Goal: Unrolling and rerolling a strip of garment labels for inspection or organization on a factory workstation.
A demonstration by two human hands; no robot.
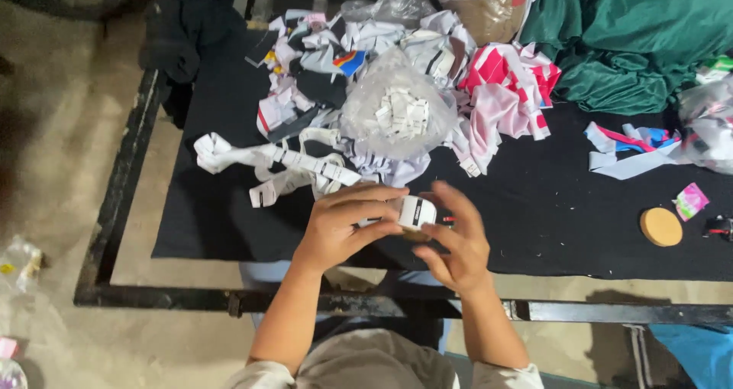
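Matt black cloth [534,206] over a rough metal frame [122,175], crinkly glossy plastic bag [397,106], smooth cork-looking disc [661,226].

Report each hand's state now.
Left hand: closed on the white label roll.
Right hand: fingers curled against the same roll; a full grip cannot be told.

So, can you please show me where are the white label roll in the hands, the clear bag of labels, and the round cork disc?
white label roll [416,212], head view, on its white outer face.
clear bag of labels [397,110], head view, on its middle.
round cork disc [660,226], head view, on its flat top.
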